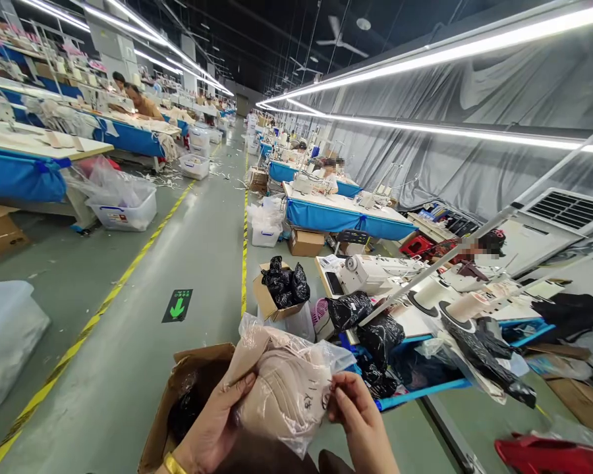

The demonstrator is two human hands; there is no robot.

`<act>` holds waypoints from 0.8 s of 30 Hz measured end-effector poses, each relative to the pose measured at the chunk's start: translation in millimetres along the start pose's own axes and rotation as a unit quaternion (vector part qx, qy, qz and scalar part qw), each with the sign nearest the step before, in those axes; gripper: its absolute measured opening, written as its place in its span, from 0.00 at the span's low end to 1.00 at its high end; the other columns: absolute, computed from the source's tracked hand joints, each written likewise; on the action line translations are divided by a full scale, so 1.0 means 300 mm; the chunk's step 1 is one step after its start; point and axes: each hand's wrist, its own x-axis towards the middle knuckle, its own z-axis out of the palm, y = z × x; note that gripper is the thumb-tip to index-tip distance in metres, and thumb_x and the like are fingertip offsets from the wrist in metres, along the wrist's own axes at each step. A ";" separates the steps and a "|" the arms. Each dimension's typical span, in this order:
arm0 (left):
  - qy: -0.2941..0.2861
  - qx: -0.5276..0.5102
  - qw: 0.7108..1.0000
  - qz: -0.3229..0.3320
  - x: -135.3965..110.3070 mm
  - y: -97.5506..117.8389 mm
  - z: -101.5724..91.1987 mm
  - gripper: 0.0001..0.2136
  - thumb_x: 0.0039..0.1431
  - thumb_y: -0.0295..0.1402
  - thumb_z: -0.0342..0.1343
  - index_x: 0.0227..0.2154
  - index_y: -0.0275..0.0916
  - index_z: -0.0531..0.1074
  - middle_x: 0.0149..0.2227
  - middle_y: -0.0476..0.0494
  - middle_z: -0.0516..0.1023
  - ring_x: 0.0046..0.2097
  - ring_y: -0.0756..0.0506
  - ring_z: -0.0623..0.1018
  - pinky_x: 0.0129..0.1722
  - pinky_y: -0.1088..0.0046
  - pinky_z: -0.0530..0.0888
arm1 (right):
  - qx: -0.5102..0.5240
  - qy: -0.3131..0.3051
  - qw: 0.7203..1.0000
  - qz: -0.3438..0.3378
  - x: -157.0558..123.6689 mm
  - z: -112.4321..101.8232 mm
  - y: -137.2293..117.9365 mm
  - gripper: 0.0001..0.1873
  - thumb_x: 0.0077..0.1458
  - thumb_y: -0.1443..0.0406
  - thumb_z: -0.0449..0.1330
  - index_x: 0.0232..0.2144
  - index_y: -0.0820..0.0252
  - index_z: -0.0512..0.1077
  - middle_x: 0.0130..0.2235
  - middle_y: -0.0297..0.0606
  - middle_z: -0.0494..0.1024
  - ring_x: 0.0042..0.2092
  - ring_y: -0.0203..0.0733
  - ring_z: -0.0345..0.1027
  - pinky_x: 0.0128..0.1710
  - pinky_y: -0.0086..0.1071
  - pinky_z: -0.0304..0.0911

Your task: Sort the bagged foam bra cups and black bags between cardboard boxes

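Observation:
Between my hands is a clear plastic bag (pixel 286 382) with a stack of beige, cup-shaped fabric pieces inside and dark handwriting on its front. My left hand (pixel 217 421) grips the bag's left side, thumb on the front and the other fingers behind. At its right edge, my right hand (pixel 358 418) pinches the plastic beside the writing. Below and left of the bag stands an open cardboard box (pixel 161 411), with black plastic (pixel 182 408) partly visible inside.
Ahead runs a grey-green aisle with yellow-black floor tape (pixel 244 263). A box of black bags (pixel 281 286) stands in front. To the right are a sewing machine (pixel 383 273), thread cones (pixel 429 293) and a slanting pole (pixel 439 263). Co-workers sit at tables on both sides.

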 end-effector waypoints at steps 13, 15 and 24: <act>-0.006 -0.131 0.984 -0.117 0.038 -0.061 -0.101 0.31 0.61 0.34 0.67 0.66 0.41 0.67 0.50 0.37 0.86 0.59 0.31 0.80 0.63 0.48 0.71 | 0.074 -0.182 0.980 0.016 -0.014 0.082 -0.153 0.37 0.38 0.40 0.76 0.46 0.54 0.82 0.49 0.46 0.82 0.53 0.60 0.74 0.55 0.46 0.70; -0.013 -0.149 0.980 -0.129 0.042 -0.061 -0.113 0.33 0.58 0.36 0.70 0.66 0.41 0.67 0.50 0.36 0.85 0.59 0.30 0.79 0.64 0.47 0.70 | 0.005 -0.203 0.979 0.015 -0.016 0.077 -0.165 0.32 0.52 0.43 0.71 0.54 0.50 0.80 0.57 0.45 0.79 0.60 0.58 0.71 0.63 0.47 0.64; -0.065 -0.076 0.987 -0.126 0.024 -0.037 -0.155 0.20 0.43 0.38 0.77 0.41 0.41 0.84 0.45 0.40 0.87 0.59 0.27 0.79 0.62 0.50 0.73 | -0.057 -0.257 0.964 0.024 0.051 0.142 -0.170 0.28 0.47 0.38 0.69 0.37 0.52 0.86 0.40 0.46 0.84 0.43 0.60 0.79 0.47 0.50 0.76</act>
